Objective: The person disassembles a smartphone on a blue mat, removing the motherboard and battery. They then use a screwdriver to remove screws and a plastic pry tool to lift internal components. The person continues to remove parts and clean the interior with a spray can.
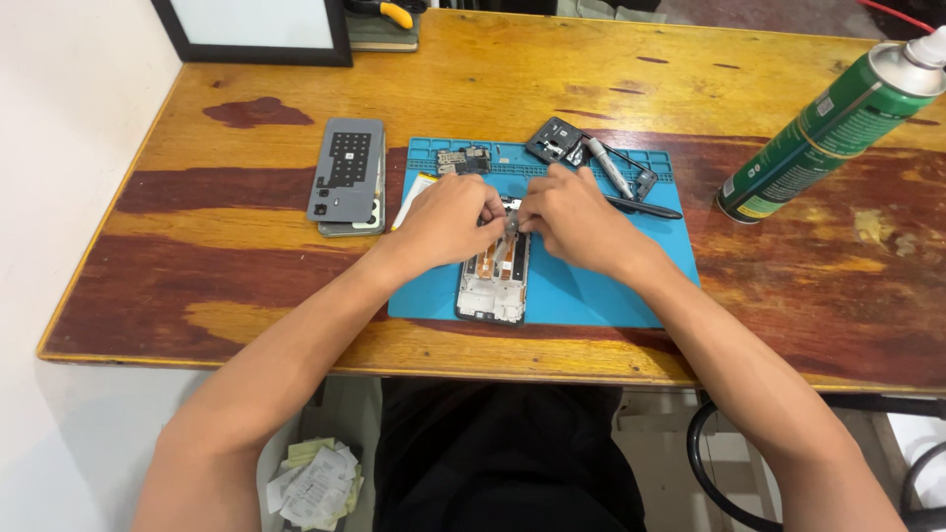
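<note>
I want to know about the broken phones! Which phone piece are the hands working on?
The opened phone frame in the middle of the blue mat. The left hand and right hand meet at its top end; the grey back covers lie untouched off the mat.

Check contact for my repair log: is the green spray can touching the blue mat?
Apart. The head view shows bare wooden table between the green spray can and the blue mat.

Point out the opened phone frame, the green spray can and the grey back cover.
opened phone frame (493,291), head view, lower bare part.
green spray can (828,128), head view, body middle.
grey back cover (345,169), head view, centre.
</note>
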